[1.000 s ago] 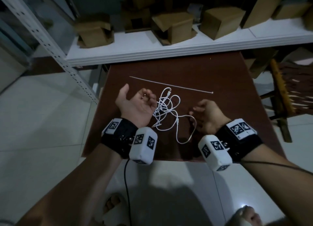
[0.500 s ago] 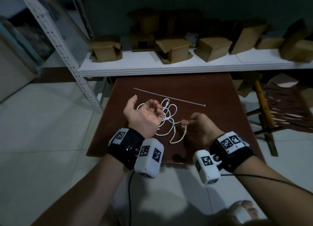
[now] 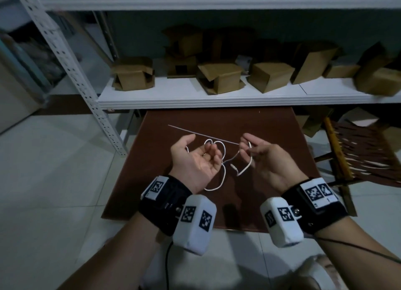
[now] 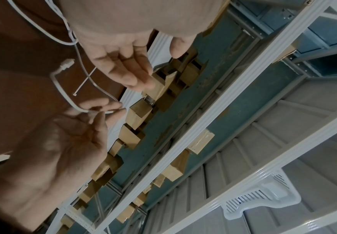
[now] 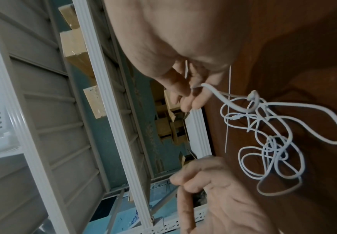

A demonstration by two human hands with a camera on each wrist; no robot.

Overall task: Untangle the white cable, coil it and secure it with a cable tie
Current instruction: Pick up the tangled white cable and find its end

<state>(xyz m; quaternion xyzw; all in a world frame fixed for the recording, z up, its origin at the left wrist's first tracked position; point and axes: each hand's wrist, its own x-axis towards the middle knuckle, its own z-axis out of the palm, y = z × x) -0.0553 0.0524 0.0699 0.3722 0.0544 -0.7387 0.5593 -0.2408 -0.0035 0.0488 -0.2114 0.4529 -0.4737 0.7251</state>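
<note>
The white cable [image 3: 223,170] hangs in tangled loops [image 5: 274,142] between my two raised, palm-up hands above the brown table [image 3: 271,120]. My left hand [image 3: 202,148] has its fingers curled round several loops. My right hand [image 3: 249,146] pinches a strand between thumb and fingertips [image 5: 191,93], and one connector end [image 4: 66,63] dangles free beside it. The white cable tie [image 3: 204,135] lies straight on the table just beyond both hands, untouched.
A white shelf [image 3: 195,100] with several cardboard boxes [image 3: 219,78] runs along the table's far edge, its perforated post [image 3: 71,72] at the left. A wooden chair [image 3: 358,155] stands to the right. Pale tiled floor surrounds the table.
Both hands rose off the table and turned palm up. The right hand took a strand and drew it to the right, lifting the cable clear of the tabletop. The view tilted upward.
</note>
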